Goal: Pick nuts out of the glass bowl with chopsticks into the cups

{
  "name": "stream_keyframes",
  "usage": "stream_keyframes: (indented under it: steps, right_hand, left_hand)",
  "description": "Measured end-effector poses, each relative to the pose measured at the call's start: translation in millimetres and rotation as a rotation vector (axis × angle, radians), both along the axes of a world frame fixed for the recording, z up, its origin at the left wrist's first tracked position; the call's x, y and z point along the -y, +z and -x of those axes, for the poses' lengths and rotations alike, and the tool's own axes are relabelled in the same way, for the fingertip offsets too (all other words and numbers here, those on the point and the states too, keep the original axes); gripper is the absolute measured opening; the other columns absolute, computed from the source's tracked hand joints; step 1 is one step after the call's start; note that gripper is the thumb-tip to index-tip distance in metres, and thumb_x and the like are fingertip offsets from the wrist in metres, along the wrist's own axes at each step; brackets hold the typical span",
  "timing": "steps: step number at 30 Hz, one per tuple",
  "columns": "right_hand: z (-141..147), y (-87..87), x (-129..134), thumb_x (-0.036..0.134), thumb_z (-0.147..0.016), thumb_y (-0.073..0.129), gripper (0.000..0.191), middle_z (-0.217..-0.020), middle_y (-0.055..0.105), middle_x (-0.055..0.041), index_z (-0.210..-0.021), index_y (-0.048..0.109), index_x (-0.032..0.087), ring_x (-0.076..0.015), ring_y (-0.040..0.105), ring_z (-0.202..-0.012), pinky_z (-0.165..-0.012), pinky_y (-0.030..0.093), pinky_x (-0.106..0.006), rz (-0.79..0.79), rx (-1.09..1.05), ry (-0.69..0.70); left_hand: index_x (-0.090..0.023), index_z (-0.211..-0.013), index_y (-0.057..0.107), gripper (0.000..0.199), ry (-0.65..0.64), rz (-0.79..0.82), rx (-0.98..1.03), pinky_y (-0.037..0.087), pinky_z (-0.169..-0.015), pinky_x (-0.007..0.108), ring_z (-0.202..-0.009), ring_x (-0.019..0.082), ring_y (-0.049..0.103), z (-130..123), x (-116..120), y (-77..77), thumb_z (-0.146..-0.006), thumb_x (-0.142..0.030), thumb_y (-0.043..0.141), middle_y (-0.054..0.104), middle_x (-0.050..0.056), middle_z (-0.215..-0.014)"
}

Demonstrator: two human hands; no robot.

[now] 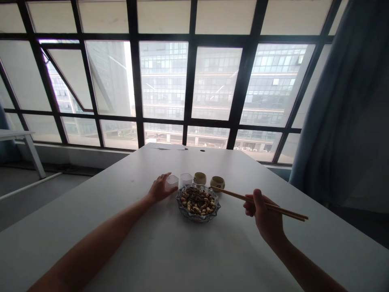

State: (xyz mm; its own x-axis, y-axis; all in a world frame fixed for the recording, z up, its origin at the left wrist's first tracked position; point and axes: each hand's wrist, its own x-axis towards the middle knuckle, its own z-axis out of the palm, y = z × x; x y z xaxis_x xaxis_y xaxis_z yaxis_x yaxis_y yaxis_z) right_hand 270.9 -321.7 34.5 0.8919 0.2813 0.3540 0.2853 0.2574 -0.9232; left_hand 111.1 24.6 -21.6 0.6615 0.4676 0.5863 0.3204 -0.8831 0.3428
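Note:
A scalloped glass bowl [199,218] stands in the middle of the table, filled with peanuts in their shells [197,207] and dark, thin pieces that look like seeds. My left hand [160,188] is wrapped round a translucent plastic cup [172,181] at the bowl's left. Beside it is a second translucent cup [186,179]. Behind the bowl are two small beige cups, one [199,177] left and one with a dark mark [217,182] right. In my right hand [266,215] is a pair of wooden chopsticks [243,197], their tips close together by the right beige cup and the bowl's rim.
The white table [127,259] reaches toward the windows, with white paper [168,147] and two dark round holes at its far end. A blue-grey curtain [328,113] hangs at the right. Another white table [15,134] stands at the left.

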Motion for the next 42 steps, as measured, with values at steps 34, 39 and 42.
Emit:
stream_keyframes:
  steps: [34, 39, 42]
  right_hand:
    - [-8.4, 15.6, -51.1, 0.074, -0.074, 0.065, 0.060, -0.050, 0.063, -0.0046, -0.068, 0.069, 0.015, -0.0136, 0.055, -0.037, -0.036, 0.044, -0.024, 0.050, 0.232, 0.068]
    - [-12.4, 19.1, -94.6, 0.068, -0.084, 0.059, 0.054, -0.050, 0.063, -0.0037, -0.064, 0.065, 0.019, -0.0148, 0.056, -0.040, -0.042, 0.047, -0.027, 0.084, 0.422, 0.138]
    - [-15.3, 16.6, -114.8, 0.064, -0.088, 0.056, 0.052, -0.051, 0.064, -0.0033, -0.062, 0.062, 0.020, -0.0150, 0.058, -0.042, -0.047, 0.049, -0.027, 0.166, 0.531, 0.170]
  left_hand:
    - [-0.021, -0.137, 0.044, 0.066, -0.342, -0.270, -0.120, 0.045, -0.102, 0.048, -0.119, 0.030, 0.055, -57.0, 13.4, 54.6, -0.078, -0.026, 0.073, 0.060, 0.012, -0.130]
    - [-0.023, -0.138, 0.044, 0.069, -0.326, -0.261, -0.102, 0.044, -0.102, 0.049, -0.118, 0.031, 0.056, -54.7, 15.4, 55.6, -0.076, -0.028, 0.074, 0.061, 0.011, -0.130]
    - [-0.023, -0.138, 0.045, 0.069, -0.326, -0.259, -0.094, 0.044, -0.102, 0.049, -0.118, 0.031, 0.057, -54.4, 18.0, 57.0, -0.076, -0.029, 0.074, 0.061, 0.011, -0.131]
